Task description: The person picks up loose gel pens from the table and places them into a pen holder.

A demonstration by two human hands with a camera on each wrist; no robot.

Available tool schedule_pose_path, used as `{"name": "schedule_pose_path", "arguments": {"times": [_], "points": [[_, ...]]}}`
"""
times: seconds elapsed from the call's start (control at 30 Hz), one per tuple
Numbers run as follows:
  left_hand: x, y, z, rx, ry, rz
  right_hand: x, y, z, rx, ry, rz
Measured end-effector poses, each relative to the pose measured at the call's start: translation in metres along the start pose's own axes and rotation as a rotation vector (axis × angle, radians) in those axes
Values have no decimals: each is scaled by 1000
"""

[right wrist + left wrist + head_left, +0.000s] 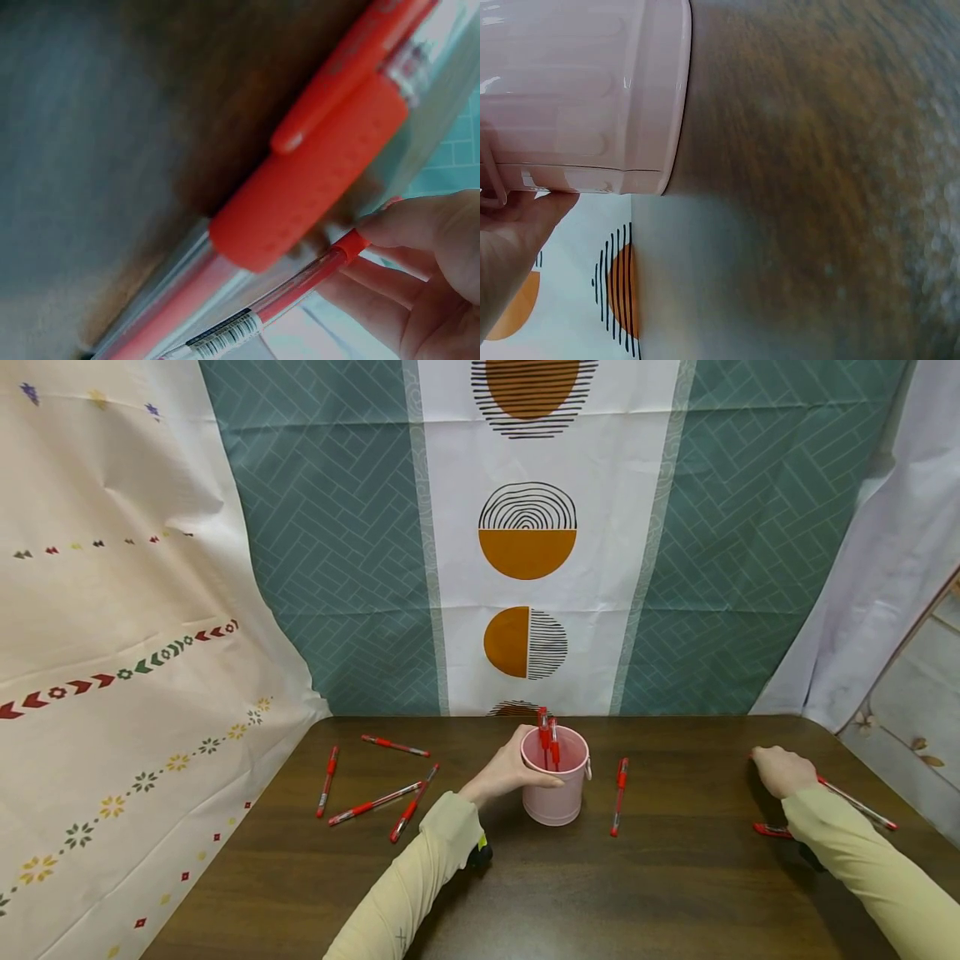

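Observation:
My left hand [510, 770] grips a pink pail [553, 802] by its side and rim, with the thumb along the near edge. The pail stands upright on the table, and two red pens [543, 731] lean up inside it. At the right, my right hand [783, 772] pinches a red pen [300, 281] near its red grip. That pen's clear barrel [858, 804] reaches out to the right beyond the hand. Another red pen [772, 831] lies under the right wrist, partly hidden by the sleeve; it looms large in the right wrist view.
Left of the pail, several red pens [375, 803] lie scattered on the dark wooden table [570, 893]. One single pen [619, 796] lies just right of the pail. Patterned curtains [337, 527] hang behind the table's back edge.

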State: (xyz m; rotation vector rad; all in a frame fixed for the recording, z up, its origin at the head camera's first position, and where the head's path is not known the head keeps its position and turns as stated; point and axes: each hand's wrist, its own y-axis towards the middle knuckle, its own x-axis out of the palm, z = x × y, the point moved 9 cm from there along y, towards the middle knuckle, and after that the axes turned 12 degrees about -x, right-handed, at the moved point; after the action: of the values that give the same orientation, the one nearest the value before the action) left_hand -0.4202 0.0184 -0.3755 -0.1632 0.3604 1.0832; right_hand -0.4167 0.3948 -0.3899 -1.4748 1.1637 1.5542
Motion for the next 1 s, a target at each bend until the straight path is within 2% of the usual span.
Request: {"name": "schedule_pose_path", "arguments": {"times": [0.3, 0.57, 0.73, 1.0], "points": [[0, 0, -2, -16, -11, -16, -16, 3, -8, -49, -20, 104], [-1, 0, -2, -7, 12, 3, -30, 9, -21, -105, -24, 206], [-1, 1, -3, -3, 0, 0, -40, 11, -30, -141, -9, 293], [0, 1, -3, -7, -12, -11, -51, 16, -45, -188, 23, 374]]}}
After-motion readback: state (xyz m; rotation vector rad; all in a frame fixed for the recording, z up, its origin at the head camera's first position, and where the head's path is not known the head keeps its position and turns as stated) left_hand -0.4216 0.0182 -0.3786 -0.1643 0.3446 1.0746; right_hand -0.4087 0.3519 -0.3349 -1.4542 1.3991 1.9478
